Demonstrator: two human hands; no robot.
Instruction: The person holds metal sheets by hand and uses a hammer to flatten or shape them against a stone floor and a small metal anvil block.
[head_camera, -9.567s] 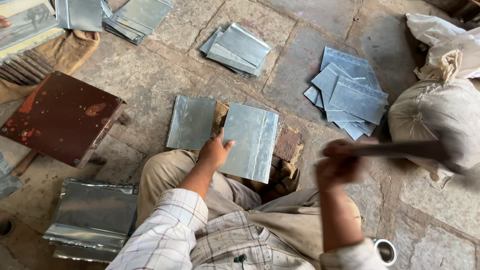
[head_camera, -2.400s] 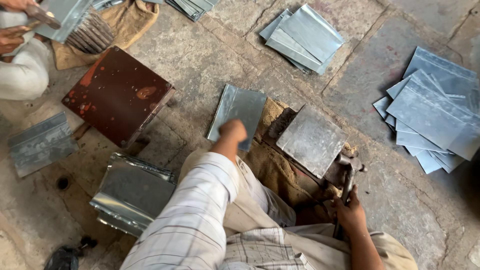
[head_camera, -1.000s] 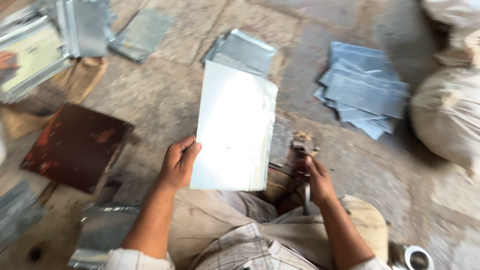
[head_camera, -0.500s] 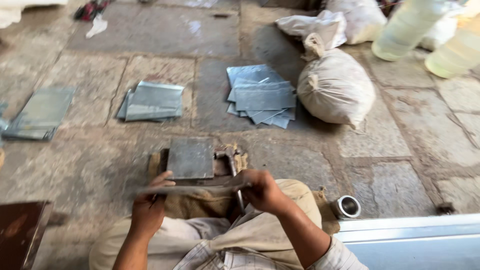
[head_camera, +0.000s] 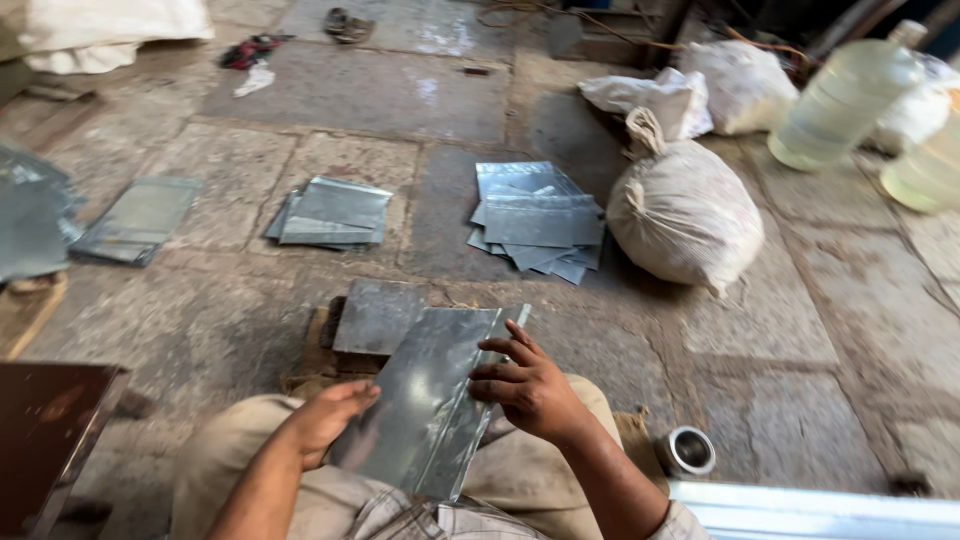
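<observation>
A grey sheet of thin metal (head_camera: 425, 405) lies tilted across my lap, one long edge folded up. My left hand (head_camera: 325, 420) grips its lower left edge. My right hand (head_camera: 525, 385) rests on its right side, fingers spread over the folded edge. Just beyond the sheet, a dark square metal block (head_camera: 375, 315) sits on a wooden base on the stone floor.
Stacks of cut metal sheets lie ahead: one pile (head_camera: 330, 212) at centre left, another (head_camera: 535, 220) at centre right, more at the far left (head_camera: 135, 220). A tied white sack (head_camera: 685, 215) stands right, plastic bottles (head_camera: 845, 100) beyond. A small metal cup (head_camera: 688, 450) sits by my right knee. A rusty brown plate (head_camera: 45, 430) lies lower left.
The sheet, held edge-on between both hands half a second ago, now lies flatter on my lap. My right hand has moved on top of it. The view has dipped slightly.
</observation>
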